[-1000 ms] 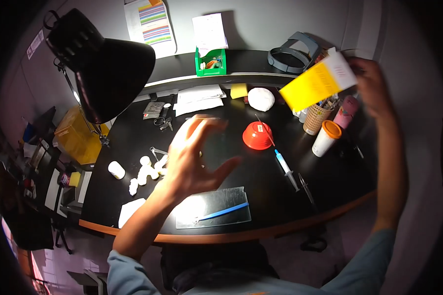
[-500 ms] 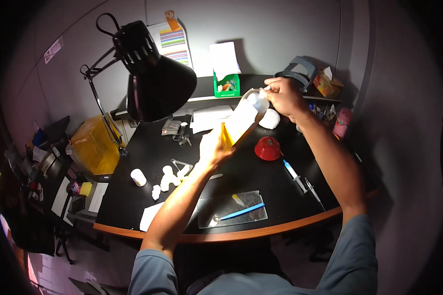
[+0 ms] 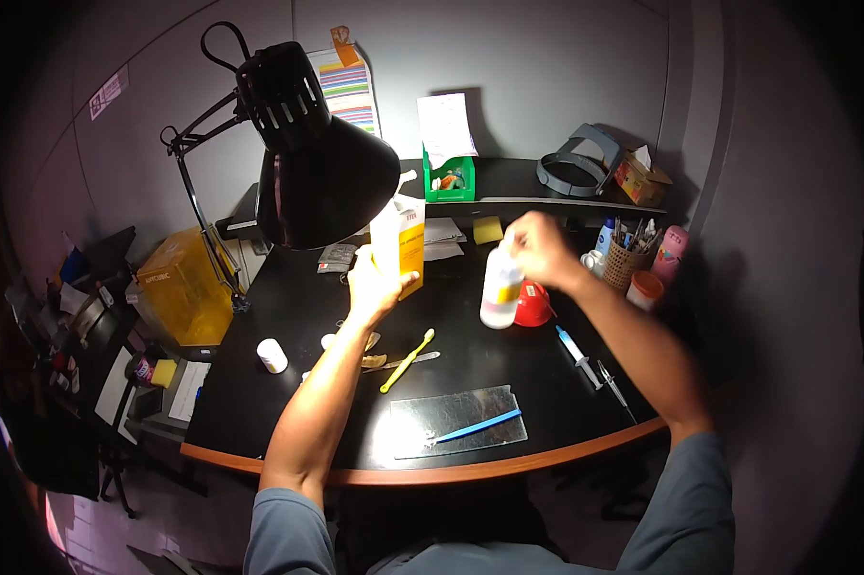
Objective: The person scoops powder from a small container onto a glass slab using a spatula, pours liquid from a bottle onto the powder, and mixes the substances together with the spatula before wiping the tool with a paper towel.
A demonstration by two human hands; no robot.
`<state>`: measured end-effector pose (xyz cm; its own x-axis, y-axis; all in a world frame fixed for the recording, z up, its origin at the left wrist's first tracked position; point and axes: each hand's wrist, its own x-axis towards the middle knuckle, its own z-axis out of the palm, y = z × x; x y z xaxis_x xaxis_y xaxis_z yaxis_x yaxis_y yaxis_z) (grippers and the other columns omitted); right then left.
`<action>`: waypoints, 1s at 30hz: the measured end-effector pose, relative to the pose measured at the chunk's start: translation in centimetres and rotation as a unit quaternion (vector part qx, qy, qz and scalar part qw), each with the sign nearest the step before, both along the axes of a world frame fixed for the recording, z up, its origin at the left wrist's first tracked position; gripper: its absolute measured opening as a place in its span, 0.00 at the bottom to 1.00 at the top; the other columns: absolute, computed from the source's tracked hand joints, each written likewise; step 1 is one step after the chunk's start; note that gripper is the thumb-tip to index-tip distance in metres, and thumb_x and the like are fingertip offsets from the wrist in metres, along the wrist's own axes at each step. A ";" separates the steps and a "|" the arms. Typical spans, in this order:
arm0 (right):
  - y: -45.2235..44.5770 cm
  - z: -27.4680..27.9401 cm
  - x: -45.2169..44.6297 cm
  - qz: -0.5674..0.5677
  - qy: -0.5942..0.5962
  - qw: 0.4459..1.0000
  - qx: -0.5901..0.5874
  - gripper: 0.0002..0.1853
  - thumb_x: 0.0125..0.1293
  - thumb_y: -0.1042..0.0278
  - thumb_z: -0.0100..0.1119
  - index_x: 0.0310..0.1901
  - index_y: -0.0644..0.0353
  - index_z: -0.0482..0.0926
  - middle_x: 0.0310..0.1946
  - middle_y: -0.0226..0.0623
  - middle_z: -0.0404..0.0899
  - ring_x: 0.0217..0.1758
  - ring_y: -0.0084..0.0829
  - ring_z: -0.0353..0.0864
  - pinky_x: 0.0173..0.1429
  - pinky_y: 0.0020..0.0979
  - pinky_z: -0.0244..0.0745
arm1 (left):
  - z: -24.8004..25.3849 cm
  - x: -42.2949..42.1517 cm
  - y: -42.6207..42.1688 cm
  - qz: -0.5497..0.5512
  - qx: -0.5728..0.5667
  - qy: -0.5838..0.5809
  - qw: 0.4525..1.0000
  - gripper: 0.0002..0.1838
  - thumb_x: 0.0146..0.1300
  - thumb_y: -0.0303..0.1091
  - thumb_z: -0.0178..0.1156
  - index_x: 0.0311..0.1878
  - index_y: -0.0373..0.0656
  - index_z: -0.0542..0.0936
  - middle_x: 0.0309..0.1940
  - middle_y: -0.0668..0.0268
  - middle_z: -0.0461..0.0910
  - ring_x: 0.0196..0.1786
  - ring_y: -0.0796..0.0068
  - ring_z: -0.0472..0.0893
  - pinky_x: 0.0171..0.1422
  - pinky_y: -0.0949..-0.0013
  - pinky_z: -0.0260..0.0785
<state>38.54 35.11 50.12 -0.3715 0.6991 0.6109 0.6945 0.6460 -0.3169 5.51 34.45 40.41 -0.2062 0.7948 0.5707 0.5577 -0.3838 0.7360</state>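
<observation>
My left hand [image 3: 376, 286] is closed round a white and yellow carton [image 3: 411, 251], held upright beneath the lamp head. My right hand [image 3: 543, 251] grips a translucent white plastic bottle [image 3: 500, 292] by its top, so it hangs over the desk. Just behind the bottle is a red rubber bowl [image 3: 535, 307], partly covered by it. To its right lie a blue-tipped syringe [image 3: 578, 357] and a thin metal instrument [image 3: 616, 391]. A yellow toothbrush [image 3: 408, 360] lies mid-desk. Nearer me, a blue spatula-like stick [image 3: 478, 425] rests on a glass plate [image 3: 422, 409].
A black lamp [image 3: 327, 182] reaches over the desk from the left. On the left half stands a small white jar [image 3: 272, 356]. Behind are a green bin [image 3: 449, 182] and a head visor [image 3: 580, 163]. A pen holder [image 3: 625, 268] and pink bottle [image 3: 670, 249] stand at right.
The bottle has come out of the carton and moved down in my right hand to near the red bowl. My left hand has moved left with the carton, now upright.
</observation>
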 end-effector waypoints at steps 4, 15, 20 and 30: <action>-3.4 -3.9 -2.7 0.010 0.045 0.999 -0.020 0.07 0.61 0.75 0.71 0.28 0.68 0.86 0.29 0.56 0.88 0.38 0.53 0.94 0.45 0.49 0.87 | 1.3 1.6 -1.7 -0.098 -0.045 -0.086 0.990 0.40 0.55 0.38 0.91 0.67 0.36 0.79 0.58 0.56 0.90 0.62 0.66 0.90 0.71 0.60 0.83; -8.5 1.4 -2.3 -0.102 0.057 0.992 0.057 0.25 0.71 0.57 0.75 0.60 0.68 0.83 0.54 0.58 0.85 0.59 0.57 0.87 0.66 0.54 0.81 | 7.1 8.7 -4.5 -0.191 0.072 -0.055 0.977 0.35 0.55 0.35 0.87 0.63 0.38 0.81 0.52 0.55 0.90 0.54 0.63 0.90 0.64 0.59 0.84; -10.7 9.2 2.7 0.020 0.183 0.983 -0.008 0.50 0.71 0.47 0.77 0.78 0.73 0.60 0.62 0.64 0.87 0.70 0.55 0.88 0.77 0.51 0.79 | 10.1 14.4 -4.2 -0.234 0.146 0.004 0.961 0.40 0.57 0.39 0.86 0.68 0.37 0.74 0.52 0.49 0.89 0.55 0.51 0.90 0.61 0.54 0.84; -7.4 14.8 19.9 -0.113 0.318 0.933 0.122 0.46 0.65 0.58 0.86 0.75 0.69 0.66 0.61 0.52 0.92 0.61 0.36 0.95 0.66 0.37 0.89 | 14.5 15.4 -11.0 -0.199 0.312 0.306 0.877 0.58 0.54 0.44 0.85 0.88 0.41 0.68 0.79 0.42 0.73 0.80 0.38 0.74 0.81 0.38 0.67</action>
